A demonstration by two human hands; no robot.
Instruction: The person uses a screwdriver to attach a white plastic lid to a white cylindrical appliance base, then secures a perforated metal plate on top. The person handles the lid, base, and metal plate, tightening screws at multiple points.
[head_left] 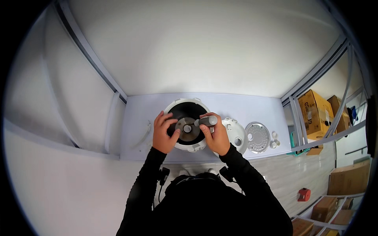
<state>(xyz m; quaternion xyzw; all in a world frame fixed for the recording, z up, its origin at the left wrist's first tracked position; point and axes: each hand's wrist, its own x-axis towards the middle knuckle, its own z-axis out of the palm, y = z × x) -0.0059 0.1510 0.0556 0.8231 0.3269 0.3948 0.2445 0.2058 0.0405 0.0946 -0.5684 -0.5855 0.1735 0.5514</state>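
A round white appliance body (171, 105), looking like a rice cooker without its lid, stands on the white table. Its inside is black, with a round metal plate (192, 135) and a small round piece at the middle of the bottom. My right hand (218, 138) grips a grey-handled screwdriver (208, 120) over the right side of the opening; its tip is too small to make out. My left hand (161, 137) is open, fingers spread over the left rim and part of the opening. Whether its fingertips touch anything inside, I cannot tell.
Right of the body lie a white lid (232, 128), a perforated metal disc (260, 135) and several small white parts (273, 144). A pale strip (143, 135) lies on the left of the table (244, 103). Beyond the frame at right are cardboard boxes (317, 114); a red stool (304, 194) stands on the floor.
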